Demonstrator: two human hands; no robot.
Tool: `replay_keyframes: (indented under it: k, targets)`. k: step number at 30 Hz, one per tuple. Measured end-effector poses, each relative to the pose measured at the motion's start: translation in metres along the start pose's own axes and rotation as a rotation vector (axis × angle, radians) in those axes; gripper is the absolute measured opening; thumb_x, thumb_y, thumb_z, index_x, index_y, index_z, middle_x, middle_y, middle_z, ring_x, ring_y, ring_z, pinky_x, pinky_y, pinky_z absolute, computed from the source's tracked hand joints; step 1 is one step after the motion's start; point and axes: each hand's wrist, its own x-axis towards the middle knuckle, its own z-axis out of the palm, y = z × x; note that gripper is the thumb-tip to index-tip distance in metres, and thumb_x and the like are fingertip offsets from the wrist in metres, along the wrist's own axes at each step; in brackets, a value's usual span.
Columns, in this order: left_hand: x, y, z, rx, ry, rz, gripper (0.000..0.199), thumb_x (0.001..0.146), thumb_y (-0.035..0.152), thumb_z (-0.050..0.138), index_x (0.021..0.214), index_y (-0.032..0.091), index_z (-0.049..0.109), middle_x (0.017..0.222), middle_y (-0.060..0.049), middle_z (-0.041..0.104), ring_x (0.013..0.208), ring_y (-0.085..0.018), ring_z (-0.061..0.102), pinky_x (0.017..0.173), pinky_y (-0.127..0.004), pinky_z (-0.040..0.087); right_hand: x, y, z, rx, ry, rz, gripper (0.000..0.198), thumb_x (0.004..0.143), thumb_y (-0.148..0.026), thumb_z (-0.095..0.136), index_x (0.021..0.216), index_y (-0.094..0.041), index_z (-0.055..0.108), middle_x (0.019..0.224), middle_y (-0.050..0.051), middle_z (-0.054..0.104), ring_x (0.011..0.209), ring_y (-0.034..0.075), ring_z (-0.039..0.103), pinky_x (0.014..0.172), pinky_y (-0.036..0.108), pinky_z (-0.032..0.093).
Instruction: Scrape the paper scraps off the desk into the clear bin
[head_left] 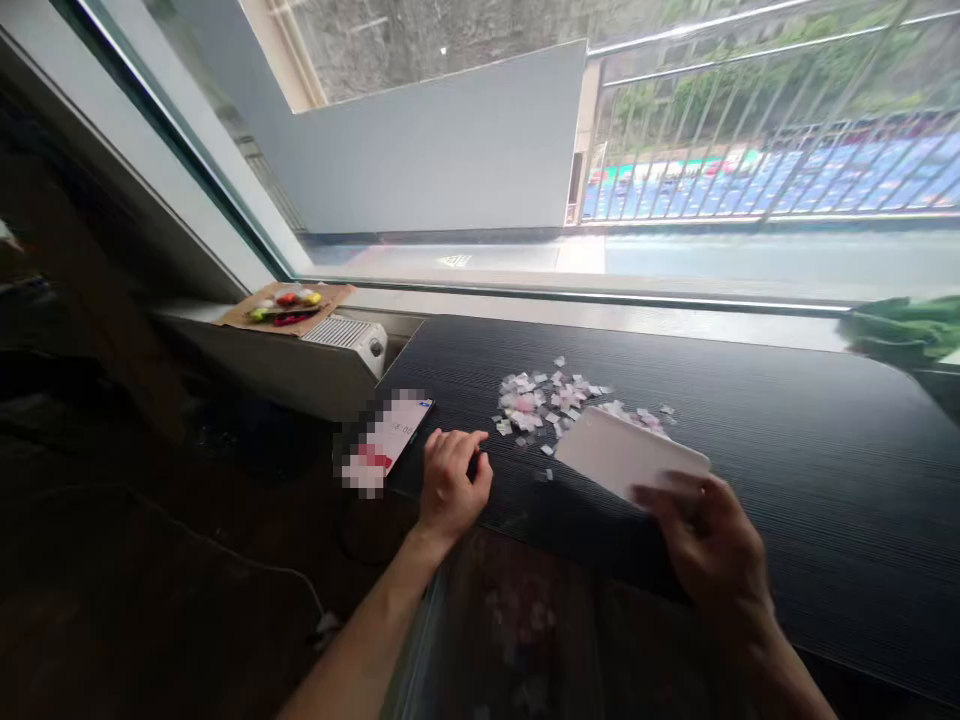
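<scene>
My right hand [716, 545] grips a flat white rectangular panel [630, 455] with rounded corners by its near right end. The panel is tilted over the dark table, and its far edge covers part of a pile of small paper-like scraps [525, 400], white and pale pink. Whether the panel touches the scraps I cannot tell. Near the table's front edge is my left hand [454, 480], empty, with loosely bent fingers and a gap between thumb and index finger. It lies between the scraps and a phone [397, 440] with a lit screen, partly blurred out.
The black wood-grain table [795, 430] stands against a large window. To the left, a white radiator [349, 335] has cardboard [247, 310] on it with colourful small items in clear wrapping. Green cloth-like material [911, 330] lies at the far right. A pale cable [217, 540] runs along the dark floor.
</scene>
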Motion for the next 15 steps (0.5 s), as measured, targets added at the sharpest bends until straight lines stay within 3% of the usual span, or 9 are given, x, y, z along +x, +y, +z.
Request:
replay_keyframes:
  k: [6, 10, 15]
  targets:
    - [-0.0007, 0.0001, -0.0030, 0.007, 0.002, 0.008, 0.023, 0.082, 0.016, 0.049, 0.102, 0.021, 0.059, 0.084, -0.002, 0.063, 0.083, -0.017, 0.059, 0.101, -0.044, 0.035, 0.0037, -0.0045, 0.0044, -0.049, -0.037, -0.111, 0.026, 0.081, -0.043, 0.058, 0.095, -0.022, 0.060, 0.087, 0.007, 0.074, 0.076, 0.023, 0.071, 0.069, 0.032, 0.054]
    - [0.0002, 0.0008, -0.0033, 0.006, -0.004, 0.007, 0.021, 0.082, 0.016, 0.050, 0.100, 0.020, 0.060, 0.084, -0.002, 0.063, 0.083, -0.017, 0.059, 0.101, -0.043, 0.035, 0.0020, -0.0060, 0.0028, -0.052, 0.024, -0.106, 0.026, 0.079, -0.041, 0.061, 0.095, -0.022, 0.060, 0.081, 0.006, 0.074, 0.070, 0.021, 0.069, 0.062, 0.029, 0.054]
    - [0.0011, 0.0019, -0.0039, 0.008, 0.005, 0.004, 0.021, 0.081, 0.015, 0.051, 0.099, 0.020, 0.060, 0.084, -0.002, 0.063, 0.084, -0.018, 0.059, 0.101, -0.044, 0.035, 0.0004, -0.0074, -0.0001, -0.040, -0.024, -0.128, 0.022, 0.078, -0.038, 0.062, 0.093, -0.022, 0.061, 0.074, 0.003, 0.072, 0.058, 0.016, 0.064, 0.054, 0.024, 0.051]
